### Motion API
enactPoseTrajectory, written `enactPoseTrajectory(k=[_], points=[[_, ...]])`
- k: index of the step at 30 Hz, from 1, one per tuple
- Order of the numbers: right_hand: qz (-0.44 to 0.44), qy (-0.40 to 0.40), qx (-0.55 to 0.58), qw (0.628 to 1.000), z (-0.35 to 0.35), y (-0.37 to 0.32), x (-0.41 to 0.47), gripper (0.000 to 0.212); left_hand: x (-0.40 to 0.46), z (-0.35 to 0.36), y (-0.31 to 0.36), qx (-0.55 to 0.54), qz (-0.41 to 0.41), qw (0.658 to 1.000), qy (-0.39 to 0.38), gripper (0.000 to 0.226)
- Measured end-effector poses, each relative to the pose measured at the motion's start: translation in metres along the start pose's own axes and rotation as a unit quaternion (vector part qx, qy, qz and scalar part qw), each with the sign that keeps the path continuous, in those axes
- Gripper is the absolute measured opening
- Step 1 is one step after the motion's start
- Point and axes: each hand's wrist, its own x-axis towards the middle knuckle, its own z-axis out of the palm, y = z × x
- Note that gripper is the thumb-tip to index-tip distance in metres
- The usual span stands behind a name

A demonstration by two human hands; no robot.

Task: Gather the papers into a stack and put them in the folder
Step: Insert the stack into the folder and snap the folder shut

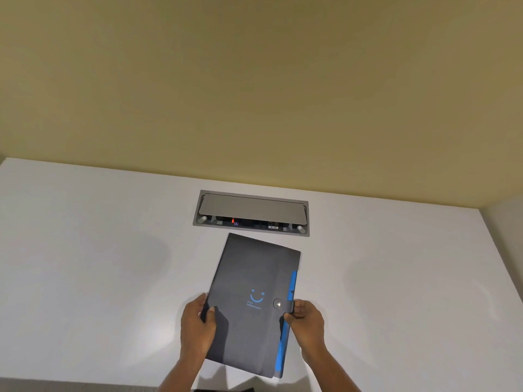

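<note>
Nearest the viewer, at the near edge of a white table (85,250), two bare hands hold a dark grey folder (249,267) by its long sides. The left hand (196,323) wraps the folder's left edge, thumb on the cover and fingers curled beneath. The right hand (307,318) pinches a small strap tab at the right edge, thumb and fingertips closed narrowly on it, just beside a round snap button (278,304). The folder lies slightly tilted, its top corner leaning right, with a blue smiling-face mark (257,296) on the cover and blue inner pockets (285,329) showing along the right side.

No loose papers are visible anywhere on the table; whether they are already inside cannot be told.

Beyond the folder's far edge, set into the table near its back edge, is a grey cable box (251,213) with its lid partly raised. Behind that rises a plain yellowish wall (254,80).

Likely risks: if the strap is pulled sharply, the folder may slide on the smooth top or swing toward the cable box; if the cover is opened one-handed, the pockets could fan out and spill any sheets inside.
</note>
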Motion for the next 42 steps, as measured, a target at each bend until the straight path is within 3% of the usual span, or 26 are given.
enactPoseTrajectory(k=[3, 6, 13, 16, 20, 23, 31, 36, 42], points=[[-0.004, 0.001, -0.015, 1.000, 0.009, -0.003, -0.005, 0.027, 0.005, -0.010, -0.004, -0.021, -0.004, 1.000, -0.021, 0.020], [-0.008, -0.010, -0.036, 0.999, 0.026, -0.008, -0.016, 0.026, 0.006, -0.028, -0.007, -0.043, 0.001, 0.999, -0.010, 0.028], [-0.051, -0.095, -0.066, 0.992, 0.104, -0.046, -0.049, 0.022, 0.028, -0.107, -0.037, -0.103, -0.057, 0.989, 0.092, 0.012], [-0.079, -0.149, -0.069, 0.983, 0.148, -0.073, -0.060, 0.025, 0.051, -0.153, -0.052, -0.104, -0.067, 0.984, 0.131, 0.021], [-0.110, -0.199, -0.075, 0.971, 0.206, -0.110, -0.063, 0.028, 0.090, -0.202, -0.057, -0.118, -0.088, 0.977, 0.156, 0.017], [-0.118, -0.211, -0.064, 0.968, 0.239, -0.137, -0.057, 0.033, 0.128, -0.223, -0.052, -0.114, -0.081, 0.979, 0.149, 0.013], [-0.114, -0.195, -0.005, 0.974, 0.285, -0.205, -0.020, 0.043, 0.232, -0.236, -0.015, -0.094, -0.035, 0.991, 0.093, 0.028], [-0.107, -0.195, 0.009, 0.975, 0.294, -0.220, -0.003, 0.071, 0.263, -0.230, 0.005, -0.086, -0.009, 0.994, 0.064, 0.024], [-0.107, -0.199, 0.002, 0.974, 0.300, -0.220, 0.007, 0.079, 0.283, -0.230, 0.018, -0.070, 0.015, 0.995, 0.063, 0.043]])
